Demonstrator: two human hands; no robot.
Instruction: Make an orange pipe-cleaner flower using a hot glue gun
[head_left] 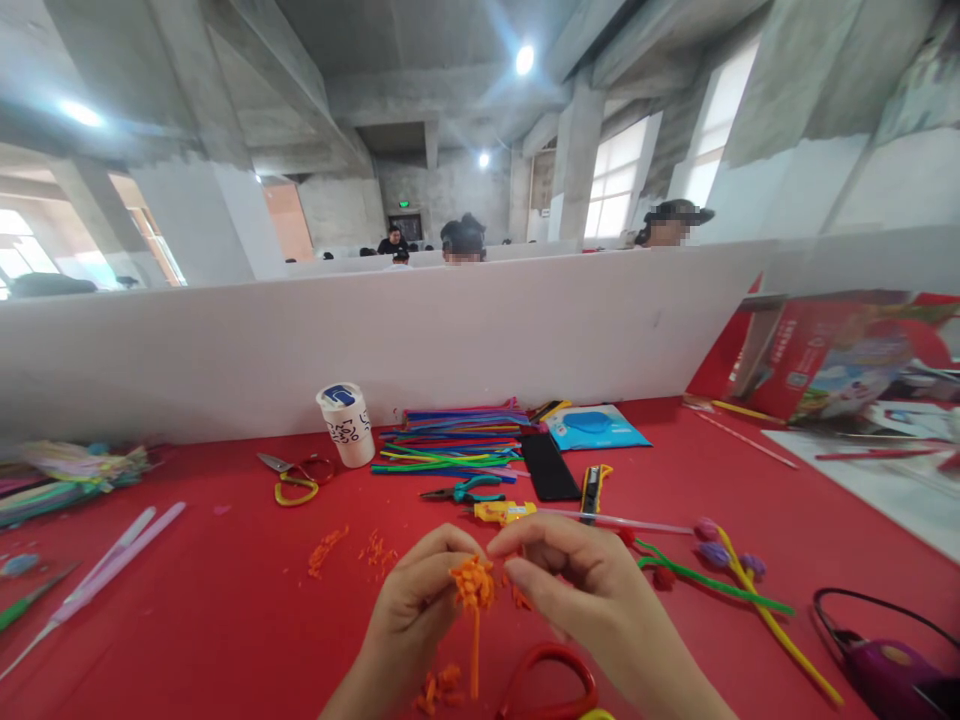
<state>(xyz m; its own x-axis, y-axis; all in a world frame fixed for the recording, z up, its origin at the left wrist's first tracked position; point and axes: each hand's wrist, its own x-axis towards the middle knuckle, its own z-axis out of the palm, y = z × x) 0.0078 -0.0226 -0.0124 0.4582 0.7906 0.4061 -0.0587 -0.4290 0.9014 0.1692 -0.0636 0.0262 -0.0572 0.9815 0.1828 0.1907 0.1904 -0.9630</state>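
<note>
An orange pipe-cleaner flower [474, 583] on a thin orange stem is pinched in my left hand [420, 590], its stem hanging down. Close beside its head, my right hand [592, 590] has thumb and index finger almost together; whether something small is between them I cannot make out. Orange fuzzy bits [439, 690] lie on the red table below, and more orange scraps [327, 552] lie to the left. Red scissor handles [551, 685] show between my wrists at the bottom edge.
Behind my hands lie a yellow glue gun [504, 513], teal pliers [469, 490], a black phone [551, 467], a cutter [592, 490] and bundled pipe cleaners [450, 440]. Scissors [292, 480] and a white cup [346, 425] stand left. Pipe-cleaner flowers [720, 555] lie right. A white partition [465, 335] closes the back.
</note>
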